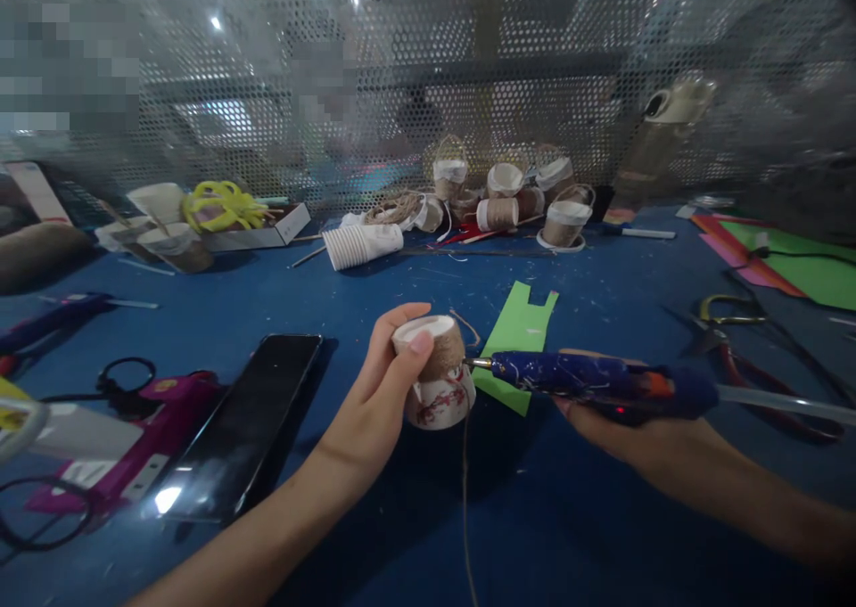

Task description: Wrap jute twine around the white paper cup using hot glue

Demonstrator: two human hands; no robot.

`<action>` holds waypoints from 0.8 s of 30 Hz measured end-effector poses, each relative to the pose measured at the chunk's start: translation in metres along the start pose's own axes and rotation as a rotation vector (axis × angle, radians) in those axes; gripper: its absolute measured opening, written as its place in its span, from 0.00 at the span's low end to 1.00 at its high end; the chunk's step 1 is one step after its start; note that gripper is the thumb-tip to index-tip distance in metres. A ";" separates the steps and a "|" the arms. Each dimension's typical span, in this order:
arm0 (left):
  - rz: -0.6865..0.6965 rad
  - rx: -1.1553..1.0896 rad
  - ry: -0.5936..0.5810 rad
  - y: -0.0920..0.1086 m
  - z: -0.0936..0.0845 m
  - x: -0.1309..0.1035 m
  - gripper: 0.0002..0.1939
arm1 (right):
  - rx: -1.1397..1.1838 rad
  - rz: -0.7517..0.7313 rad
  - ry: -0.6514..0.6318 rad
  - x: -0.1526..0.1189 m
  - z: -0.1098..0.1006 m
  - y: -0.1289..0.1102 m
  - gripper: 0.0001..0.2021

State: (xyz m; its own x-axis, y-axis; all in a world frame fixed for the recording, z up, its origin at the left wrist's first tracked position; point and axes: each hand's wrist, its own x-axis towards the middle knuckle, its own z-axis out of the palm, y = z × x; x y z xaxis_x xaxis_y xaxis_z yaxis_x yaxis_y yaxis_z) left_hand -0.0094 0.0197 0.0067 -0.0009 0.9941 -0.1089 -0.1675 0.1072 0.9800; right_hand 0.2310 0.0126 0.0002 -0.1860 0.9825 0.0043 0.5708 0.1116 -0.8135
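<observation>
My left hand (384, 375) grips a small paper cup (441, 404) between thumb and fingers. Brown twine (449, 350) is wound around the cup's upper part, while its lower part shows a red floral print on white. A loose strand of twine (466, 500) hangs from the cup toward me. My right hand (602, 420) is closed around a blue hot glue gun (568, 377), whose metal nozzle points left and meets or nearly meets the cup's side. A clear glue stick (782, 402) sticks out of the gun's back. Under the nozzle lies a cut piece of green paper (514, 340).
On the blue table (374, 545), a black phone (258, 420) and a magenta power strip (147, 438) lie left. Pliers (732, 348) and coloured paper sheets (795, 259) are right. Stacked paper cups (361, 246) and several twine-wrapped cups (565, 224) stand before a perforated metal screen (415, 72).
</observation>
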 end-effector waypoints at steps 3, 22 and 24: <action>-0.018 -0.049 0.058 0.000 0.004 0.000 0.19 | 0.012 0.017 -0.012 -0.001 0.001 -0.005 0.08; -0.100 -0.062 0.115 0.003 0.005 -0.001 0.22 | 0.062 -0.051 -0.059 0.003 0.001 -0.008 0.06; -0.125 -0.066 0.101 0.003 0.005 -0.002 0.22 | 0.053 -0.075 -0.078 0.001 0.003 -0.011 0.08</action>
State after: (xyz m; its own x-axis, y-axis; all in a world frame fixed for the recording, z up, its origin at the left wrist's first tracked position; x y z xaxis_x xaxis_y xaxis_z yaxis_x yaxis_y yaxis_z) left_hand -0.0048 0.0178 0.0108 -0.0744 0.9657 -0.2486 -0.2373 0.2250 0.9450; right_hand 0.2225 0.0122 0.0071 -0.2896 0.9569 0.0224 0.5102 0.1741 -0.8423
